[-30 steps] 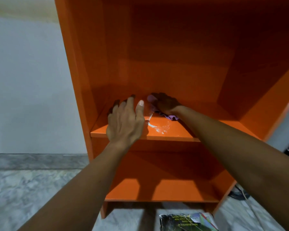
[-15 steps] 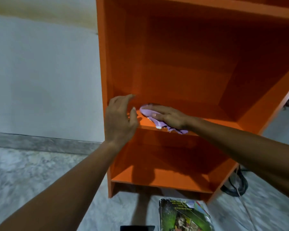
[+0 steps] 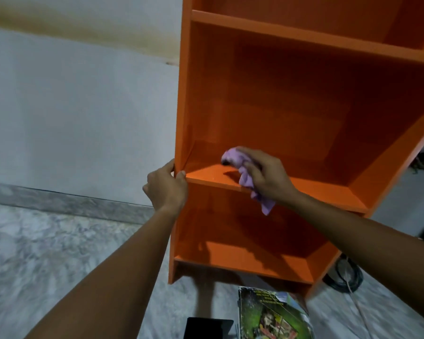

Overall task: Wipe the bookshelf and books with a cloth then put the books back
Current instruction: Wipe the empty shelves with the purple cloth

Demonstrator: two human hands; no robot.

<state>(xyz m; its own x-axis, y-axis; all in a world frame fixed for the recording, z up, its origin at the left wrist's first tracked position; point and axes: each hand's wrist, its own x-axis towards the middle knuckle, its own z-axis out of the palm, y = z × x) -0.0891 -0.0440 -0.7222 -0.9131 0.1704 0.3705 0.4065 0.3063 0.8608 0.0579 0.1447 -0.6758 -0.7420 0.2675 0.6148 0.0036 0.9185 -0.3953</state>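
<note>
Orange bookshelf, shelves bare: left hand clasped its left front edge, apparently to steady it, while right hand clutched cloth against middle shelf for wiping; books lay on floor below.

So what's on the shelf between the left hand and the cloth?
Nothing: head view shows bare orange shelf board between the left hand gripping the side panel and the purple cloth.
</note>
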